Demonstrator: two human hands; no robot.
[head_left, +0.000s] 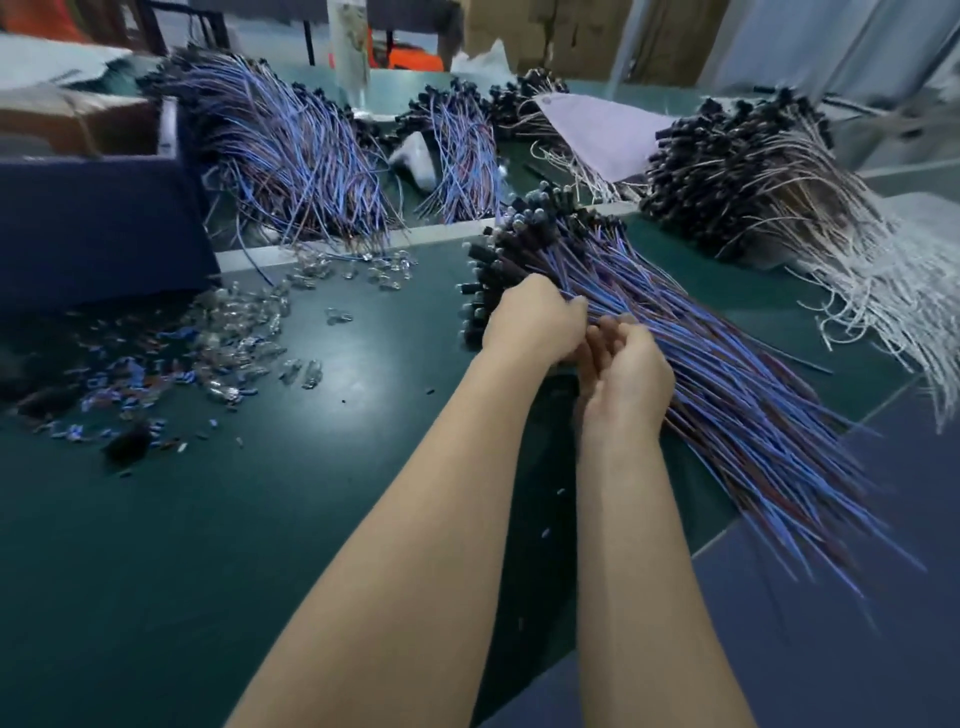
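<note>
Thin, limp strands in blue and brown, gathered into one long wire bundle (727, 395), each strand tipped at the far end with a stubby black cap (498, 270). Lies slantwise on the smooth, faintly glossy green table (260, 519), caps toward the back, loose ends fanned out past the near right edge. Left hand (535, 322) on top of the bundle just behind the caps, fingers curled down into the strands and gripping them. Right hand (628, 374) close against it, touching, fingers folded inward at the bundle's near side; too blurred to tell a pinch from a mere touch. To the left, small clear glass bulbs (244, 332), rounded and shiny, scattered among blue scraps. Further back, heaps of blue wires (291, 150) of the same kind; at the right, a bushy heap of whitish wires (779, 182) with black ends, near a flat sheet of pale paper (597, 130). At the far left, a dark blue box (93, 228).
</note>
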